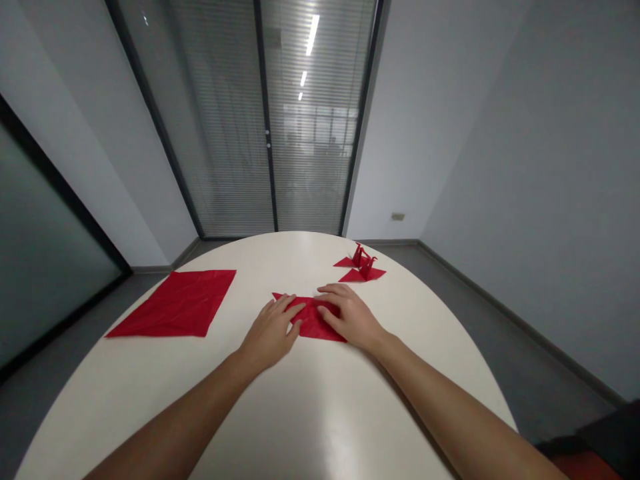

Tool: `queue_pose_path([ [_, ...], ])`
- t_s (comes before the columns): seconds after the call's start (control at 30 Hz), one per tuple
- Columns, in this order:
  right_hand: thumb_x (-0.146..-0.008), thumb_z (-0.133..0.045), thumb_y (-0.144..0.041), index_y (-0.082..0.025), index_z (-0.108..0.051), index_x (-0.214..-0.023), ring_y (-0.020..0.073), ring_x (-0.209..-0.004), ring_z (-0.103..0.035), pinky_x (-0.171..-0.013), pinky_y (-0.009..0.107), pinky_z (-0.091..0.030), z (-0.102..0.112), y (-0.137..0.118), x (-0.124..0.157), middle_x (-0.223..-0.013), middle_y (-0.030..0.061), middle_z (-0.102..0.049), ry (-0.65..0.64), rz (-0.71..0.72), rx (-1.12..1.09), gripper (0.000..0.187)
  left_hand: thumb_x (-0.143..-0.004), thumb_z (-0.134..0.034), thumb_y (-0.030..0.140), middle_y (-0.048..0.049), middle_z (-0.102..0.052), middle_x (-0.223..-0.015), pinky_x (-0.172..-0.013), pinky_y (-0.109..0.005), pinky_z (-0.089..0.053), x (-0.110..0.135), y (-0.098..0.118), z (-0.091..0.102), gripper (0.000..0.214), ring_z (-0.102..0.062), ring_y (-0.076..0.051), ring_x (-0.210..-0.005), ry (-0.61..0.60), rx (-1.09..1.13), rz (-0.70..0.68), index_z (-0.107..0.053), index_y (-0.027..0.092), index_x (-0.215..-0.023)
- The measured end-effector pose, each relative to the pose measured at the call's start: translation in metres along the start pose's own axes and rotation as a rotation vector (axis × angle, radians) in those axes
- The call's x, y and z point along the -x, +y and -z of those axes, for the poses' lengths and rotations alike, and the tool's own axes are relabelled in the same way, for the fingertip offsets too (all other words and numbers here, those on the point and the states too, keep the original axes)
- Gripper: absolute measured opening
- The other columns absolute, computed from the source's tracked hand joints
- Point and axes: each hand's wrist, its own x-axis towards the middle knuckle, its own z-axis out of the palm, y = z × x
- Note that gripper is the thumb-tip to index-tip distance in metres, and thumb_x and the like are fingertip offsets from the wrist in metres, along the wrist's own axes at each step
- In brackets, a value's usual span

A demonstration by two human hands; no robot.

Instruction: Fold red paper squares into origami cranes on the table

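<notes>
A folded sheet of red paper (316, 323) lies flat on the white table, between and partly under both hands. My left hand (273, 331) rests on its left part with the fingers stretched out. My right hand (351, 316) lies over its right part, fingers spread and slightly bent. The palms and fingers cover the paper's left and right sides, so its full outline is hidden. Beyond my right hand stand two red origami cranes (367, 269), one close behind the other, with their wings spread.
A larger unfolded red sheet (180, 305) lies on the left side of the round white table (280, 413). A glass partition with blinds (315, 167) rises behind the table. Part of a dark and red object (590, 447) shows at the lower right.
</notes>
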Motion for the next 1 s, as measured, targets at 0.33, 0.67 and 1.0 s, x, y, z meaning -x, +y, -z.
queue_pose_path([
  [0.33,-0.102,-0.047,-0.044,-0.013,-0.048,-0.149,0.0334,-0.146,-0.038,-0.121,0.053,-0.031,-0.010,-0.010,0.010,-0.154,0.0169,-0.045,-0.328,0.067,-0.005,0.057,-0.100,-0.045,0.039,-0.0146,-0.040,-0.158,-0.117,-0.061,-0.028,0.000,0.003,-0.004,0.052,-0.036,-0.034,-0.147,-0.105,-0.113,0.135,-0.047,0.021,-0.149],
  [0.67,-0.096,-0.050,-0.061,-0.021,-0.033,-0.157,0.0343,-0.153,-0.016,-0.125,0.057,-0.014,-0.006,-0.007,0.011,-0.163,0.0132,-0.025,-0.479,-0.024,-0.070,0.075,-0.099,-0.043,0.045,-0.0226,-0.037,-0.158,-0.117,-0.060,-0.026,-0.001,0.002,-0.011,0.058,-0.036,-0.035,-0.147,-0.052,-0.169,0.302,-0.047,0.012,-0.147],
  [1.0,-0.096,-0.052,-0.062,-0.030,-0.038,-0.155,0.0352,-0.153,-0.018,-0.124,0.060,-0.014,-0.001,-0.008,0.011,-0.163,0.0087,-0.027,-0.474,-0.012,-0.095,0.068,-0.097,-0.047,0.048,-0.0165,-0.049,-0.152,-0.114,-0.063,-0.032,-0.003,-0.016,-0.001,0.054,-0.038,-0.041,-0.144,-0.013,-0.214,0.376,-0.057,0.017,-0.140],
])
